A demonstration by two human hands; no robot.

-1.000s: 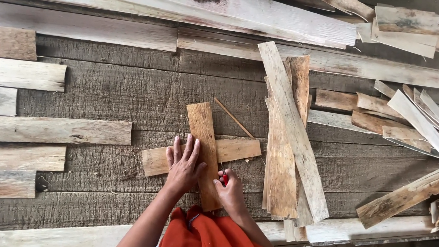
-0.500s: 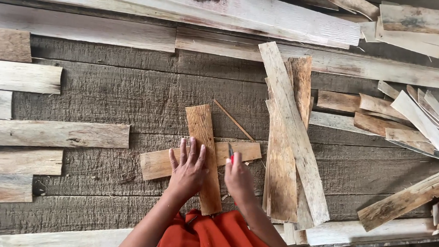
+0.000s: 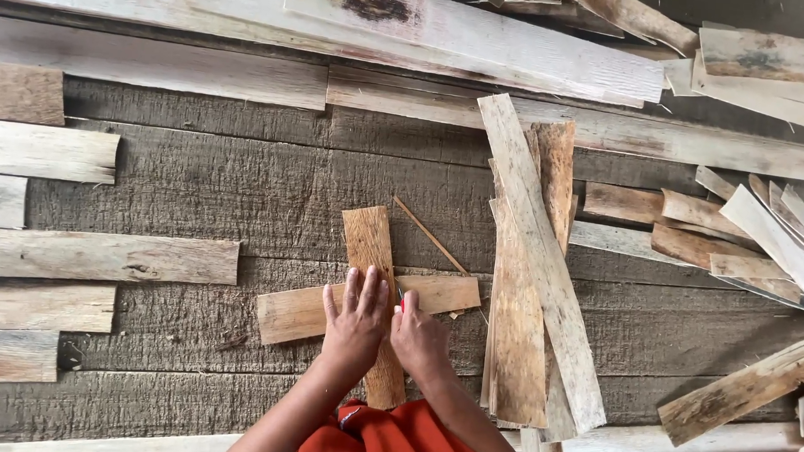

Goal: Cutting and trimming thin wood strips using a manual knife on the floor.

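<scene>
Where two short wooden slats cross near the middle of the plank worktop [image 3: 195,199], we press our left hand [image 3: 354,322] flat, fingers spread, on the upright slat [image 3: 370,243] over the crosswise slat [image 3: 435,295]. Our right hand [image 3: 418,337] is curled beside it around a small red thing [image 3: 401,298], touching the crossing. A thin stick [image 3: 430,236] lies just beyond, a leaning plank pile [image 3: 531,277] to the right.

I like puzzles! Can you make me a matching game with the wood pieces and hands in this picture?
Things:
1. upright brown wooden slat
2. thin brown wooden stick
3. long pale grey plank
4. left hand

Places:
A. leaning across the plank pile on the right
B. flat on the crossed slats
C. crossing a sideways slat
D. lying slanted just right of the cross

Pairs: 1-C, 2-D, 3-A, 4-B
</scene>
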